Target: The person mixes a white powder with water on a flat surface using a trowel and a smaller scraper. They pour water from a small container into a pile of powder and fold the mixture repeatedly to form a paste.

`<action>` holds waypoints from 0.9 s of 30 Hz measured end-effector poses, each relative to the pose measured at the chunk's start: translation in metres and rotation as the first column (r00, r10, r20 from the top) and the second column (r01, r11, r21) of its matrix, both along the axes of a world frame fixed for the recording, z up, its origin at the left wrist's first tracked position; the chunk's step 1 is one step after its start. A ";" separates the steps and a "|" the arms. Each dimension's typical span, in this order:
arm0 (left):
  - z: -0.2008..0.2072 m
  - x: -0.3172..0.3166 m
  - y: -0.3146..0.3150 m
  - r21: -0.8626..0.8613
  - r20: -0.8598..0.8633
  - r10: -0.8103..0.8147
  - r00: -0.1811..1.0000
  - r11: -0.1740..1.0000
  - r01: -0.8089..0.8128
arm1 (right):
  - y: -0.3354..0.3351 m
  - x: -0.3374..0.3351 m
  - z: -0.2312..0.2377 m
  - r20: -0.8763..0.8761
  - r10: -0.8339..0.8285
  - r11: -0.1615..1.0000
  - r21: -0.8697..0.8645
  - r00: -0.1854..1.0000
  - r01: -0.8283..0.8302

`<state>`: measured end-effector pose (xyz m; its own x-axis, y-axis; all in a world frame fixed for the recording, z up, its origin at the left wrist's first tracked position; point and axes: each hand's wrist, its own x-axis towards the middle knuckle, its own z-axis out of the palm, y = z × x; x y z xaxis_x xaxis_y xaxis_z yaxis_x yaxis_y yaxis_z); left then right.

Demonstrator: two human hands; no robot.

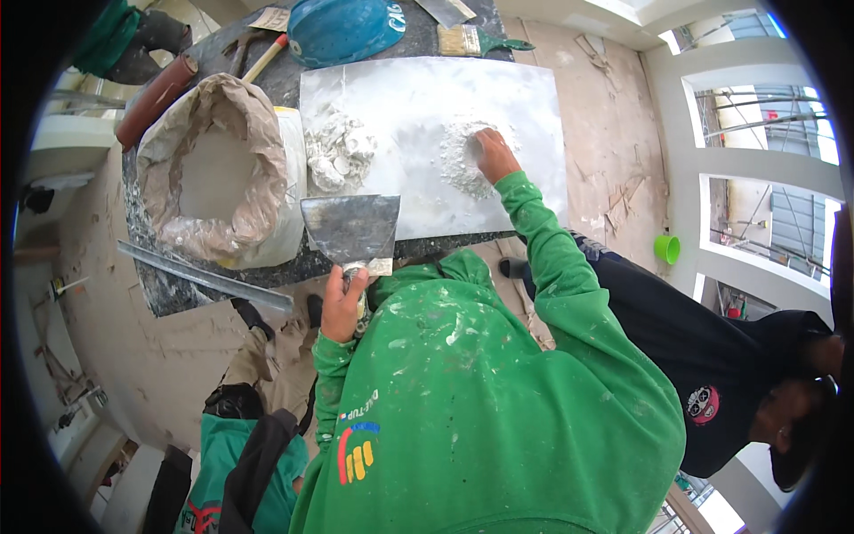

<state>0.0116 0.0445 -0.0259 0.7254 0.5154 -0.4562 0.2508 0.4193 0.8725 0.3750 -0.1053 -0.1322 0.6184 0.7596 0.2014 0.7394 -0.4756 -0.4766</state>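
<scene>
My left hand (340,307) grips the handle of a wide putty knife (352,224), its grey blade upright at the near edge of a white sheet (405,209). On that sheet my right hand (495,155) reaches into a ring-shaped heap of white powder (463,178). Its fingers are curled down into the hollow; what they hold, if anything, is hidden. Left of the powder lies a lumpy mound of white paste (338,153). An open paper bag (240,218) with pale powder inside stands beside the sheet.
Along the dark table's (173,289) far side are a blue hard hat (342,34), a hammer (238,55), a brush (463,41) and a brown cylinder (158,100). A metal straightedge (209,278) crosses the near left edge. People stand at both sides. A green bucket (665,249) is on the floor.
</scene>
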 end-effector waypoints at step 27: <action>0.014 0.010 -0.003 0.003 -0.004 0.088 0.996 0.996 -0.088 | -0.036 -0.019 0.022 -0.361 -0.008 1.000 0.000 0.933 0.009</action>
